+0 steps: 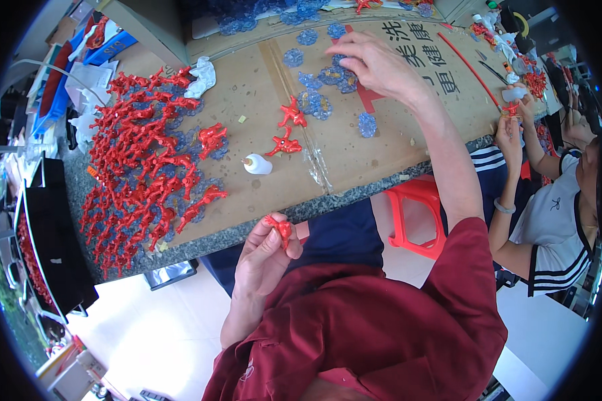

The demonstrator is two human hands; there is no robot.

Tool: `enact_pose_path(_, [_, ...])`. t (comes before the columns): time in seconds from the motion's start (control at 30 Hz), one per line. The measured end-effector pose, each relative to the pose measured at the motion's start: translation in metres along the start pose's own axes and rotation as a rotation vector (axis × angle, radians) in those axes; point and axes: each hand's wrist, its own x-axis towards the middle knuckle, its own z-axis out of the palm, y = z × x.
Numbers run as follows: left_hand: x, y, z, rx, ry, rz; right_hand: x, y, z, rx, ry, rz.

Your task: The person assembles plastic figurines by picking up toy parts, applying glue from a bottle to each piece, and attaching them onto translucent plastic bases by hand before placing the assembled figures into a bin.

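Observation:
Just in front of the table edge, my left hand point(264, 250) pinches a small red figurine point(280, 228) between thumb and fingers. My right hand point(374, 65) reaches across to the far middle of the table, fingers stretched and apart, with nothing seen in it. Below its fingertips lies a cluster of translucent blue pieces point(343, 79); whether they touch is not clear. More blue pieces point(314, 104) are scattered close by. Two red figurines point(292, 112) lie between my hands, beside a small white bottle point(257, 164) with a pointed tip.
A dense mass of red figurines on blue pieces point(147, 160) covers the table's left side. Crumpled white tissue point(201, 77) lies behind it. On the right, a co-worker's hands point(512, 120) hold a red piece. A red stool point(415, 217) stands under the granite edge.

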Motion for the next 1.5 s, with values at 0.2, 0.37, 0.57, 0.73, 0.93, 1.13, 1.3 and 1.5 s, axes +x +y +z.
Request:
enact_pose_path(0.2, [0.004,0.000,0.006,0.036,-0.004,-0.020,-0.016,-0.014,0.004,0.042,0.005,-0.103])
enact_pose_path(0.37, [0.008,0.002,0.005,-0.032,-0.059,-0.020,-0.042,-0.062,-0.030,0.435,-0.070,0.308])
enact_pose_path(0.57, [0.021,-0.002,0.015,-0.013,-0.144,-0.001,-0.089,-0.108,-0.027,0.694,-0.166,0.267])
enact_pose_path(0.73, [0.032,-0.006,0.020,-0.110,-0.198,-0.035,-0.117,-0.131,-0.008,0.899,-0.091,0.224])
enact_pose_path(0.93, [0.027,-0.008,0.015,-0.059,-0.173,-0.032,-0.125,-0.126,-0.005,1.510,-0.278,0.513])
enact_pose_path(1.13, [0.026,-0.012,0.011,0.085,-0.242,0.077,-0.134,-0.119,0.007,1.747,-0.295,0.618])
enact_pose_path(1.3, [0.024,-0.009,0.006,0.320,-0.180,0.273,-0.147,-0.124,0.008,1.819,-0.188,0.543])
enact_pose_path(1.5, [0.023,-0.011,0.007,0.422,-0.145,0.329,-0.150,-0.127,0.014,1.827,-0.198,0.534])
